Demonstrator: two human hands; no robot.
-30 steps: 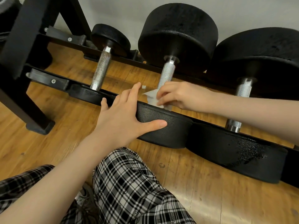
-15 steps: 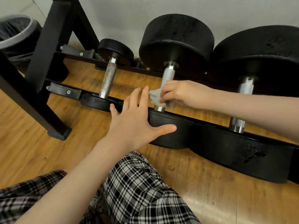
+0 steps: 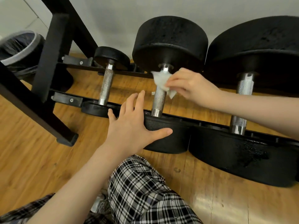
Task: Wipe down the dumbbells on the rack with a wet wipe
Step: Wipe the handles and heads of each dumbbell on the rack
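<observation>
Three black dumbbells lie across the low black rack (image 3: 68, 99): a small one (image 3: 106, 88) at left, a middle one (image 3: 159, 101), and a large one (image 3: 242, 101) at right. My right hand (image 3: 191, 86) pinches a crumpled white wet wipe (image 3: 162, 80) against the upper end of the middle dumbbell's knurled steel handle, near its far head. My left hand (image 3: 132, 126) rests flat with fingers spread on the near head of the middle dumbbell, thumb along its face.
The rack's black frame legs (image 3: 48, 65) slant up at left over the wooden floor. A bin with a dark liner (image 3: 19, 49) stands behind them at far left. A pale wall runs behind the rack. My checked trouser leg (image 3: 145, 191) fills the bottom centre.
My right hand has slid the wipe up the middle dumbbell's handle, from near the front head toward the far head. My left hand stays on the near head.
</observation>
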